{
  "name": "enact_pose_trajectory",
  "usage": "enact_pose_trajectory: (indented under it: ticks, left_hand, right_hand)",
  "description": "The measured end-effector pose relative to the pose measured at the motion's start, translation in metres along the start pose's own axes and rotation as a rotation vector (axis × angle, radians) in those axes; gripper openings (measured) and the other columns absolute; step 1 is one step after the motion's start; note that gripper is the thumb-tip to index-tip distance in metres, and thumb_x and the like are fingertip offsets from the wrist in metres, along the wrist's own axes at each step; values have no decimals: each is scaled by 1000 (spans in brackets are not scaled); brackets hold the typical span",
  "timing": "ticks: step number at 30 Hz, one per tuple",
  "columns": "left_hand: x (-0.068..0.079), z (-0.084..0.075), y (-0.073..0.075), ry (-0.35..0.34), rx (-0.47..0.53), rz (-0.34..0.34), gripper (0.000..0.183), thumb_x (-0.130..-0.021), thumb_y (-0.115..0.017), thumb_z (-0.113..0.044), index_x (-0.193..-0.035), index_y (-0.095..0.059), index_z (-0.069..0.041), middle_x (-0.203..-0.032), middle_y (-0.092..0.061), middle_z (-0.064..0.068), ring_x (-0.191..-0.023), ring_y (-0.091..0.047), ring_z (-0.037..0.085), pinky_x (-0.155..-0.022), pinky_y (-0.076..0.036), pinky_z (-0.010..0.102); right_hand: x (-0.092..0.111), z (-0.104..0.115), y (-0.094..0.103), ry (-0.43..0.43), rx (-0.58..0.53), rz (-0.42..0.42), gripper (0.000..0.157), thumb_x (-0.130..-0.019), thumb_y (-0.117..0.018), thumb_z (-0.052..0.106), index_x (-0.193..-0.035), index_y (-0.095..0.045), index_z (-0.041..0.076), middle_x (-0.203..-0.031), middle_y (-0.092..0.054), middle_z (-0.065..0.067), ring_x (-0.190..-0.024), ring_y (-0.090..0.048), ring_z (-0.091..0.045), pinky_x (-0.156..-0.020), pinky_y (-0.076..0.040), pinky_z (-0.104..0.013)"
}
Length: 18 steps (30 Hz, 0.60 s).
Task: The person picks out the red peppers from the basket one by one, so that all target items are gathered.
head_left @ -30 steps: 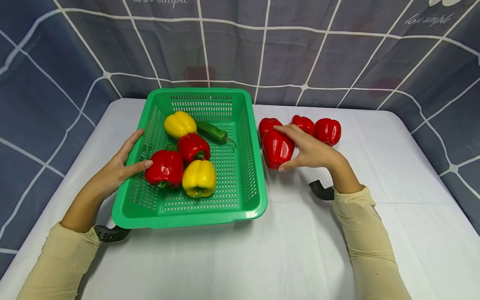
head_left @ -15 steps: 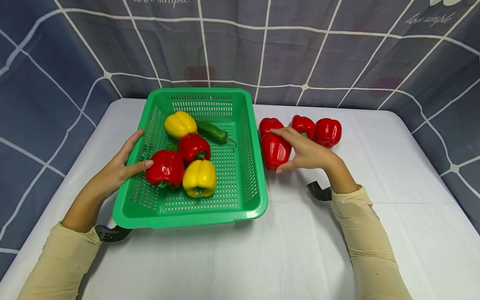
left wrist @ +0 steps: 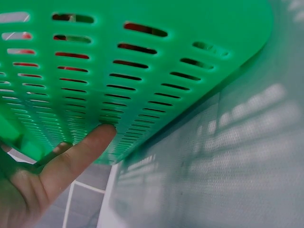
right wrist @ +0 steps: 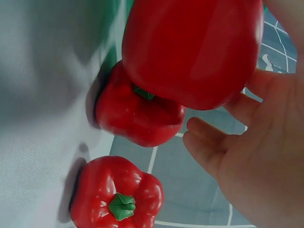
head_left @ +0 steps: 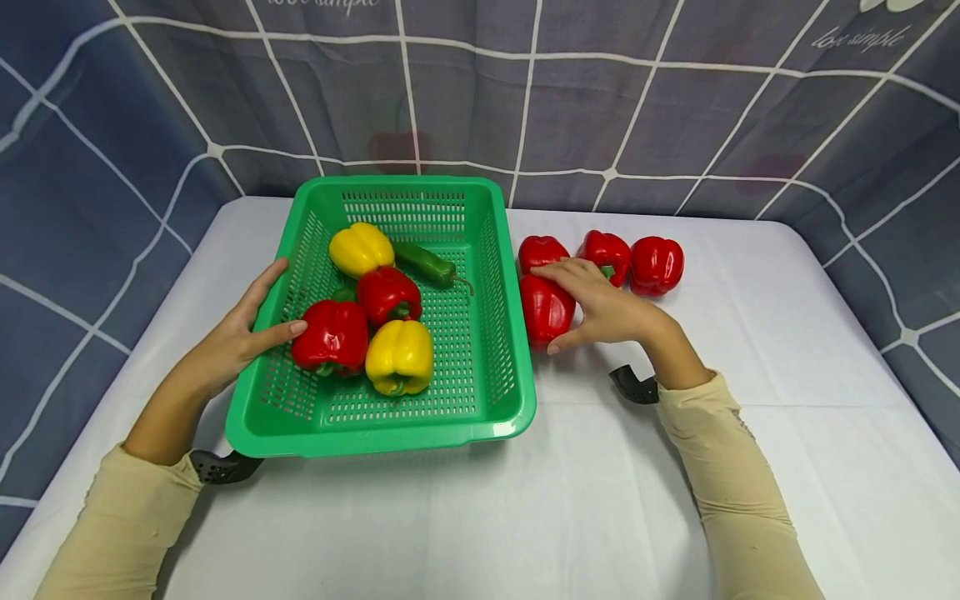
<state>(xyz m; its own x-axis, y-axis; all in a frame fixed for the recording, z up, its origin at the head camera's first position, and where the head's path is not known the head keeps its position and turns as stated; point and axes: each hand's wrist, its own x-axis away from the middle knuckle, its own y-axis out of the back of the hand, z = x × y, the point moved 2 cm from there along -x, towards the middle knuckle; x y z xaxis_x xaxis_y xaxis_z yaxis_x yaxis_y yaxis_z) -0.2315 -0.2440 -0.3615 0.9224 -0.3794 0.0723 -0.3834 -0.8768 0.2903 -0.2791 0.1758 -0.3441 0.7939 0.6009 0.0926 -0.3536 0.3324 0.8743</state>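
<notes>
I see the right hand (head_left: pixel 609 308) gripping a red pepper (head_left: pixel 546 312) just outside the green basket (head_left: pixel 375 441); the left hand (head_left: pixel 243 335) pinches the basket's opposite side. Glossy skin may slip; insufficient lift could strike the rim.

You in beige, with black at both wrists.
Your left sleeve (head_left: pixel 116 525) and right sleeve (head_left: pixel 727 483) are plain beige cloth, snug around the forearms and creased with fine folds; on the right one, you show a puckered, uneven line along the outer side near the cuff. By your cuffs sit a left black wrist piece (head_left: pixel 225 467), dotted with small holes, and a right black wrist piece (head_left: pixel 633 386), dark and curved. Your left hand (head_left: pixel 238 337) and right hand (head_left: pixel 611 307) are bare.
</notes>
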Motion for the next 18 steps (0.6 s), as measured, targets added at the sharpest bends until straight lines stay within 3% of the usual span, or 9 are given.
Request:
enact_pose_trajectory:
  ticks: [18]
  left_hand:
    - [0,0,0,5,-24,-7,77,-93,-48,-11,-147,4,-29,-153,3,12,-116,-35,3,-80,-46,10]
  right_hand:
    - [-2,3,-7,-23,62,33,94,-60,-84,34,-138,-35,16,-138,-39,-5,-135,-12,-36,-101,-29,-60]
